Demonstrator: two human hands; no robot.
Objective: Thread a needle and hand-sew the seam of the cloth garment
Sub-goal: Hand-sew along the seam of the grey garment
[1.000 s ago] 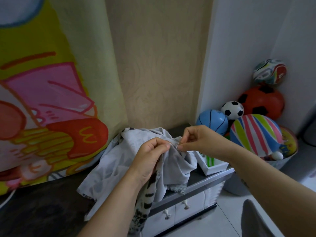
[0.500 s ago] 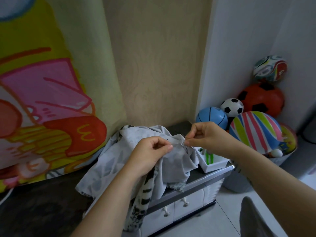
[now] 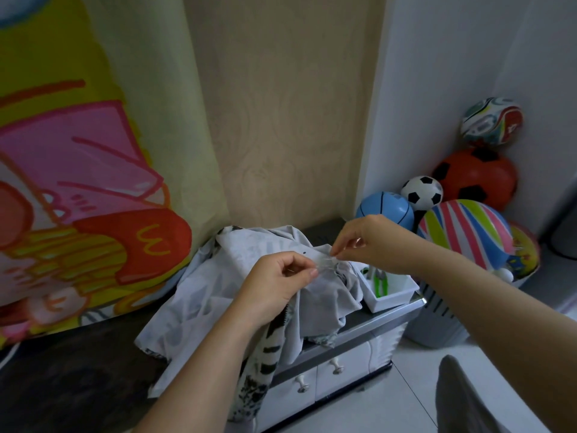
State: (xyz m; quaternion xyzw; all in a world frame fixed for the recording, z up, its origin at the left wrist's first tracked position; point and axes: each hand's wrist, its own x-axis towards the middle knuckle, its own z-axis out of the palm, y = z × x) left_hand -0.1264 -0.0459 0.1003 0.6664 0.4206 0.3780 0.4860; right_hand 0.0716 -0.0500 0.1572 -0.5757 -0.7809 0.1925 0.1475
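In the head view, the only one I have, the garment (image 3: pixel 218 295) lies heaped at the right end of the bench (image 3: pixel 78 370), and part of it hangs over the front edge. My left hand (image 3: pixel 281 282) is curled and pinches a raised fold of it. My right hand (image 3: pixel 371 242) pinches with thumb and forefinger at the same fold, just beside the left fingertips. I judge that it holds the needle, but this is too thin to see, and so is any thread.

I think the threading is done and the sewing of the seam is in progress. How many stitches are made I cannot tell.

The cloth is light grey, thin and soft, with many wrinkles. Its hanging part shows a black and white print. The bench top is dark and mat. Near the right edge stands a white square tray (image 3: pixel 396 296) with a green-handled tool (image 3: pixel 381 281) inside.
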